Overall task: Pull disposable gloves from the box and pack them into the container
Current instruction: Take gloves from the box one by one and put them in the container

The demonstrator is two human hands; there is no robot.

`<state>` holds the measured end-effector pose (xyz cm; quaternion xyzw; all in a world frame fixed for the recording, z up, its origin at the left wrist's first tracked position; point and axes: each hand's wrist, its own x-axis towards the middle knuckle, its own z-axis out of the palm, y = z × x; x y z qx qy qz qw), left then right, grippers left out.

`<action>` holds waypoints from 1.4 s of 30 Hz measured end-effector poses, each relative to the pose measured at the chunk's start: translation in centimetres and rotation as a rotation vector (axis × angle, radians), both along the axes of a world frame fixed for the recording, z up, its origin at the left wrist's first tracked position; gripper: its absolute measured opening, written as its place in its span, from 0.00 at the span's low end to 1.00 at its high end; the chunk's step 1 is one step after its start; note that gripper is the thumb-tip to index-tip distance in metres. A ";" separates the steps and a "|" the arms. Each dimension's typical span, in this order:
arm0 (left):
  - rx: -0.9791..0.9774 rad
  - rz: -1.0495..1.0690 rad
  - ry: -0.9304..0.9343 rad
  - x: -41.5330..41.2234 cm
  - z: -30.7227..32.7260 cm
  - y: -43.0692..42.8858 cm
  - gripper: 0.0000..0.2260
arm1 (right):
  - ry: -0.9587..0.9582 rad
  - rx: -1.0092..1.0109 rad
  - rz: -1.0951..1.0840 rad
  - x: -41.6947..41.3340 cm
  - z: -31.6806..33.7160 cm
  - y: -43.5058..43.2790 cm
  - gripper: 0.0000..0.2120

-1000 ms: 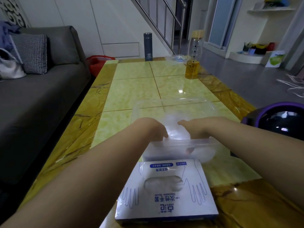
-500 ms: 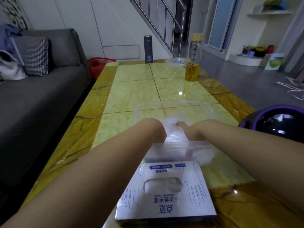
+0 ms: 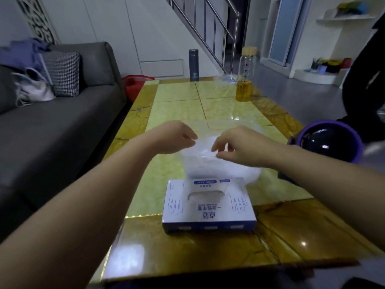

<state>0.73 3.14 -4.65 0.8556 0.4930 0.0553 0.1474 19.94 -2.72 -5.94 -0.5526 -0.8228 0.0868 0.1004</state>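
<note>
Over on the left, a grey sofa [image 3: 62,126] runs along the wall, with a checked cushion [image 3: 62,74] propped on it and a pale bag [image 3: 35,88] slumped against that. Something red [image 3: 135,84] sits on the floor at the sofa's far end. Now onto the yellow-tiled table [image 3: 177,94], and here's the left hand [image 3: 175,136], raised above the tiles. Its fingers are curled inward, with the tips right at the edge of the filmy gloves [image 3: 203,149]. It's too blurred to call whether they are pinching the film. A dark flask [image 3: 193,65] stands upright at the far end of the table. Front and centre is the glove box [image 3: 208,205], lying flat on the near border with its oval slot facing up and pale film showing inside. Just beyond it, the right hand [image 3: 235,144] hangs over the gloves with its thumb and fingers bent and slightly parted. I can't tell whether it has a grip. Beneath both hands is the clear container [image 3: 252,174], sitting just behind the box with a cloudy heap of gloves in it. Further right, a glass bottle [image 3: 245,78] holds amber liquid at its bottom. A purple-rimmed black bowl [image 3: 327,140] sits past the table's right edge.
</note>
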 end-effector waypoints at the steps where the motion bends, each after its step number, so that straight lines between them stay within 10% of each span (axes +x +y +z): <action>1: 0.057 0.020 -0.067 -0.6 -0.2 -0.6 0.12 | 0.002 -0.009 0.044 -0.5 -0.4 -1.1 0.10; 10: 0.109 0.088 -0.325 -1.8 -4.8 -7.6 0.07 | -0.314 -0.157 0.106 -2.9 -7.6 -2.9 0.15; 20: -0.169 0.040 0.031 -1.8 -8.2 -8.2 0.19 | -0.199 -0.019 0.100 -2.9 -8.4 -2.7 0.06; 42: -0.274 0.074 -0.137 -0.7 -9.7 -6.2 0.20 | 0.282 0.052 -0.116 -2.6 -8.8 -3.9 0.06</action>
